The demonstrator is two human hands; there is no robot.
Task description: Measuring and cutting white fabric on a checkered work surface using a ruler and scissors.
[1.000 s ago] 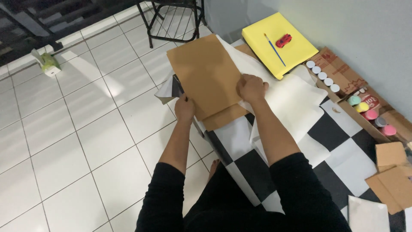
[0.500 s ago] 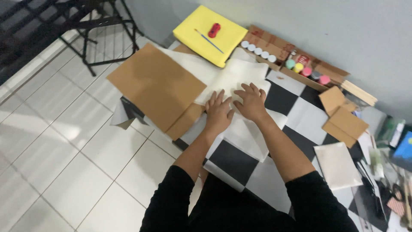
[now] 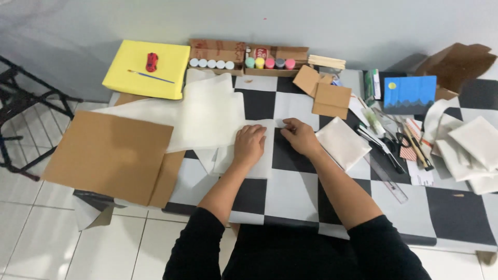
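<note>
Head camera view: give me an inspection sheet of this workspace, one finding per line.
Surface: table with black and white checks, partly covered.
Job's things: white sheet lying flat under the left hand; right hand at its right edge.
Clutter: brown cardboard sheet overhanging the left edge, yellow pad carrying a red toy car and a brush, paint pots in a cardboard tray, scissors, ruler, blue painting.
Grippers: both hands empty, fingers spread flat.
Cables: nothing seen.
Surroundings: grey wall, white floor tiles, black metal frame at left.
</note>
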